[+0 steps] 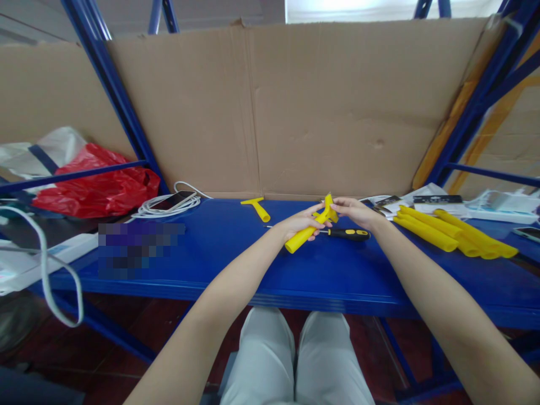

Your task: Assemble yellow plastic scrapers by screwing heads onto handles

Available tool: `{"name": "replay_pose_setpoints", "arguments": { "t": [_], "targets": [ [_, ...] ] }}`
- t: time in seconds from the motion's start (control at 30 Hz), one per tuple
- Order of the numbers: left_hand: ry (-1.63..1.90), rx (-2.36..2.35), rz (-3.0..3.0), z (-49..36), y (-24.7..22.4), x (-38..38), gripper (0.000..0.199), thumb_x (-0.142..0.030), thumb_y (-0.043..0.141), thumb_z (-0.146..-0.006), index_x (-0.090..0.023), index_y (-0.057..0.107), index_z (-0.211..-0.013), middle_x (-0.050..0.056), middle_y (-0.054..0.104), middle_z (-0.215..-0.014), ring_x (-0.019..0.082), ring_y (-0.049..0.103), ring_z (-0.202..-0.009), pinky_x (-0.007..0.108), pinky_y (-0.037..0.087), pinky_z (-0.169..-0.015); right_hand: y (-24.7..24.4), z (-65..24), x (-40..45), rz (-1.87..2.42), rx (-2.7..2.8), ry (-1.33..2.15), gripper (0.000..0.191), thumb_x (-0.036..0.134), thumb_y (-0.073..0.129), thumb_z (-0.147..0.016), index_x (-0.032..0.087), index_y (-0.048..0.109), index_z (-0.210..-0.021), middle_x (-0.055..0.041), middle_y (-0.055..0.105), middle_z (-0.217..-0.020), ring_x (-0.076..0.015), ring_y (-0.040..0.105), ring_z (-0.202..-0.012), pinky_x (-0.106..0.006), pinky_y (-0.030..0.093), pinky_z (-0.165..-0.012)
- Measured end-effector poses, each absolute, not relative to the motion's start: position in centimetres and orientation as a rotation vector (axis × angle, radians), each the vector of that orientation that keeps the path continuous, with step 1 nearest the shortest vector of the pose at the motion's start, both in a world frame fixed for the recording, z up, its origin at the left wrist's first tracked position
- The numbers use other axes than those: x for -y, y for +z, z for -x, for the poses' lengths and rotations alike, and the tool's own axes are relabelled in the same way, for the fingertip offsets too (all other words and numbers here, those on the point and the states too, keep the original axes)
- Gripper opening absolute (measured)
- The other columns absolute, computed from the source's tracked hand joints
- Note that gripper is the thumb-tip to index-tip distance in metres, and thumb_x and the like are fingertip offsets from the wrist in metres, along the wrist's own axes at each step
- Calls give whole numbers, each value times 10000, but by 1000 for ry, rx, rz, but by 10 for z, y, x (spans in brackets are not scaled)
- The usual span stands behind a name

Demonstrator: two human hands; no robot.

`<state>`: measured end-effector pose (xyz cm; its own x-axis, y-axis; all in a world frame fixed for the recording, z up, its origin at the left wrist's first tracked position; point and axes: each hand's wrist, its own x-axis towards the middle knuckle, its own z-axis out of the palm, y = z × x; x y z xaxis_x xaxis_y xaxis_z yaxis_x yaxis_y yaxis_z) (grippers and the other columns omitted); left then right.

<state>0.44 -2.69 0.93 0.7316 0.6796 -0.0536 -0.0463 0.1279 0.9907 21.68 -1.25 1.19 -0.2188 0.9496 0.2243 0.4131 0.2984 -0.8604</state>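
My left hand [295, 223] is wrapped round the handle of a yellow T-shaped scraper [298, 240], held tilted over the blue table. Its round handle end points down towards me, and its wide head faces away. At that head, the fingers of my right hand [353, 210] close on one side; a small part there is too hidden to make out. Just under my hands lies a black and yellow screwdriver [351, 234], its shaft pointing left. A second yellow T-shaped piece [258, 209] rests farther back on the left.
Several yellow tube handles [430, 233] lie on the blue table [236, 253] at right, beside black and white packets [436, 199]. At left are a coiled white cable [147, 209], a phone [174, 200] and a red plastic bag [99, 183]. A cardboard wall [316, 107] stands behind.
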Motion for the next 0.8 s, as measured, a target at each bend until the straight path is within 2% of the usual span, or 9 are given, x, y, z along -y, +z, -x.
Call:
{"name": "replay_pose_setpoints", "arguments": {
  "t": [0.17, 0.27, 0.43, 0.53, 0.67, 0.8],
  "targets": [
    [589, -581, -1338, -5, 11, 29, 865, 31, 553, -767, -324, 268, -1502, 18, 669, -875, 55, 504, -458, 165, 378, -417, 8, -216, 10, 1244, 1722, 929, 521, 618, 664, -689, 193, 670, -991, -78, 694, -1090, -193, 614, -955, -280, 446, -759],
    [620, -570, -1316, -6, 12, 29, 853, 26, 550, -775, -326, 275, -1501, 19, 671, -858, 56, 500, -458, 162, 372, -418, 7, -213, 11, 1288, 1697, 923, 488, 609, 632, -742, 201, 673, -1007, -79, 687, -1138, -196, 608, -1005, -275, 455, -778],
    [664, -541, -1280, -8, 12, 26, 840, 19, 545, -789, -316, 269, -1508, 34, 674, -860, 55, 491, -454, 162, 361, -419, 9, -204, 13, 1401, 1713, 788, 486, 612, 549, -823, 198, 669, -1046, -98, 690, -1141, -213, 613, -1016, -280, 484, -762],
    [685, -551, -1270, -7, 13, 25, 835, 10, 526, -797, -306, 242, -1516, 47, 676, -893, 61, 497, -453, 171, 369, -418, 12, -201, 13, 1445, 1753, 677, 508, 602, 514, -849, 175, 660, -1084, -127, 681, -1164, -230, 620, -1020, -311, 493, -804],
    [729, -616, -1261, -6, 16, 24, 829, 10, 503, -811, -315, 215, -1516, 42, 671, -922, 57, 496, -456, 174, 381, -434, 21, -215, 14, 1558, 2017, 483, 533, 636, 609, -760, 160, 710, -977, -132, 703, -1099, -279, 630, -1015, -357, 474, -891],
    [781, -719, -1225, -7, 20, 25, 805, 15, 497, -830, -314, 216, -1509, 26, 651, -889, 56, 483, -456, 175, 370, -435, 28, -241, 17, 1750, 2238, 456, 556, 643, 719, -618, 188, 741, -936, -114, 708, -1082, -300, 635, -1025, -350, 488, -882]
  ]
}}
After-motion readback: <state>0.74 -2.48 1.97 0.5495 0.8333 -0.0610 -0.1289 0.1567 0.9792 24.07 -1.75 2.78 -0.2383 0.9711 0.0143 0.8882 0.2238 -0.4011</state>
